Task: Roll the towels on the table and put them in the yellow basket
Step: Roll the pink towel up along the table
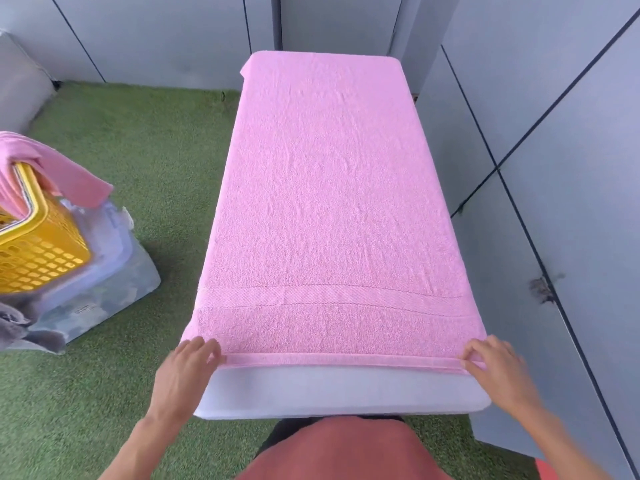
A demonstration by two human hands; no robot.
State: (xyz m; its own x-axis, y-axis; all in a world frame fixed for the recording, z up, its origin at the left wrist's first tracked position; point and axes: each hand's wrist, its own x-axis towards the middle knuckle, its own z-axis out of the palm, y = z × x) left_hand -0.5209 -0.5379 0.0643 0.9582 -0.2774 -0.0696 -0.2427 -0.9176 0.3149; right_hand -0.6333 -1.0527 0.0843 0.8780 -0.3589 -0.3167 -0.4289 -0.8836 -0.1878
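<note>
Pink terry towel [329,209]: spread flat along the white counter [343,393], covering it from 12 o'clock down to just short of the near edge, where a bare white strip shows. Woven band runs across it near my end. Far left corner is turned over slightly; whatever lies under the cloth is hidden.

Left hand [188,367], at 7 o'clock: grip clamped on the near left corner, fingers curled over the hem, which is folded into a first narrow turn. Thumb position hard to make out.

Right hand [498,365], at 5 o'clock: grip likewise clamped on the near right corner of the same hem; fingertips blurred.

Yellow basket [38,251], at 9 o'clock: cut off by the frame edge, tilted, resting on a clear plastic container [114,268] on the green turf [145,161]. Second pink towel [65,168] draped over its rim, unrolled as far as I can see; basket interior not visible.

Grey cloth [20,327], at 8 o'clock: partly cut off, kind unclear.
</note>
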